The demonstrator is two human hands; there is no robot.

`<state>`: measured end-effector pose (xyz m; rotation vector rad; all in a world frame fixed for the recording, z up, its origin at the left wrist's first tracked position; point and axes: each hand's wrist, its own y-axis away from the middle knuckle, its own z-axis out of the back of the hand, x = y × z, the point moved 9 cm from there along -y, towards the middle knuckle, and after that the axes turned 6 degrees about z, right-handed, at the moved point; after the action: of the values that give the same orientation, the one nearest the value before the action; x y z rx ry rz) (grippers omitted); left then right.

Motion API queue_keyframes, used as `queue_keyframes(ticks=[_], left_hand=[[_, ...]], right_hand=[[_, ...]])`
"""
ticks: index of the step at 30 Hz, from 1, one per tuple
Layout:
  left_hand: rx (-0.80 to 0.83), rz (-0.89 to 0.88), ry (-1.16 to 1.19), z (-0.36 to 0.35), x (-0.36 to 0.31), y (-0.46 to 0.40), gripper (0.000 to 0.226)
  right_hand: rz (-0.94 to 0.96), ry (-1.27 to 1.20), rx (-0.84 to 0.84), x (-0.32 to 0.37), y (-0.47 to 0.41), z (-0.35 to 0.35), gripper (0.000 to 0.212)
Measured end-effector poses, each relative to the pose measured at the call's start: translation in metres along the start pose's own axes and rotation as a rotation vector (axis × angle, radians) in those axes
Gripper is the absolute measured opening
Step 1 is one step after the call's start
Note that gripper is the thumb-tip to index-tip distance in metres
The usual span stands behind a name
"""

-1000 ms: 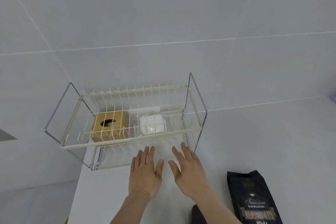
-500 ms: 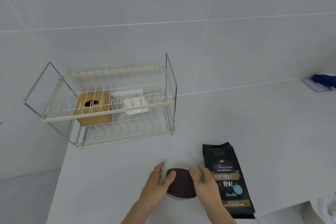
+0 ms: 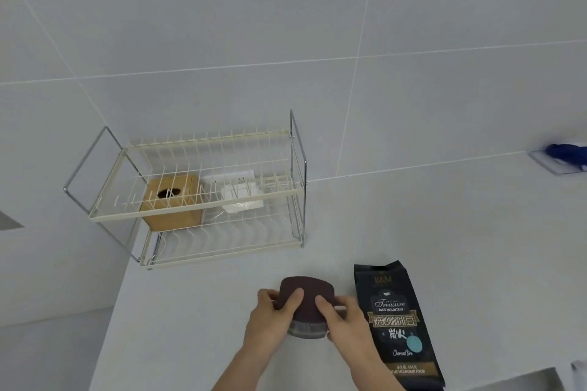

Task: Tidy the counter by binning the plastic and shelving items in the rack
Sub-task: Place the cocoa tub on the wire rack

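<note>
A jar with a dark brown lid (image 3: 307, 294) and a clear body stands on the white counter near its front edge. My left hand (image 3: 272, 320) grips it from the left and my right hand (image 3: 344, 320) from the right, thumbs resting on the lid. A black coffee bag (image 3: 397, 320) lies flat just to the right of my right hand. The cream two-tier wire rack (image 3: 203, 200) stands at the back left against the wall. On its lower tier sit a wooden tissue box (image 3: 173, 206) and a white plastic container (image 3: 241, 198).
The counter (image 3: 460, 247) ends at a left edge below the rack and at a front edge near the bag. A blue object on a white tray (image 3: 562, 159) sits at the far right by the tiled wall.
My hands drew back from the rack to the jar and closed on it from both sides. The view pulled back and swung right, bringing the bag and the blue object into sight.
</note>
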<state>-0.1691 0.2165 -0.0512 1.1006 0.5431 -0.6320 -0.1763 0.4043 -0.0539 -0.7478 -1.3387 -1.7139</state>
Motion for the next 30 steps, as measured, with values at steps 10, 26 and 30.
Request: queue_keyframes(ticks=[10,26,30], left_hand=[[-0.247,-0.322,0.025,0.085,-0.138,0.045,0.05],[-0.541,-0.429,0.069,0.256,-0.234,0.039,0.071],[-0.604,-0.344,0.057,0.3,-0.227,0.01,0.065]], right_hand=[[0.411,0.179,-0.111,0.175,0.008,0.01,0.042],[0.624,0.102,0.102,0.35,0.0,-0.101,0.076],[0.587,0.086,0.264,0.36,-0.016,-0.159,0.069]])
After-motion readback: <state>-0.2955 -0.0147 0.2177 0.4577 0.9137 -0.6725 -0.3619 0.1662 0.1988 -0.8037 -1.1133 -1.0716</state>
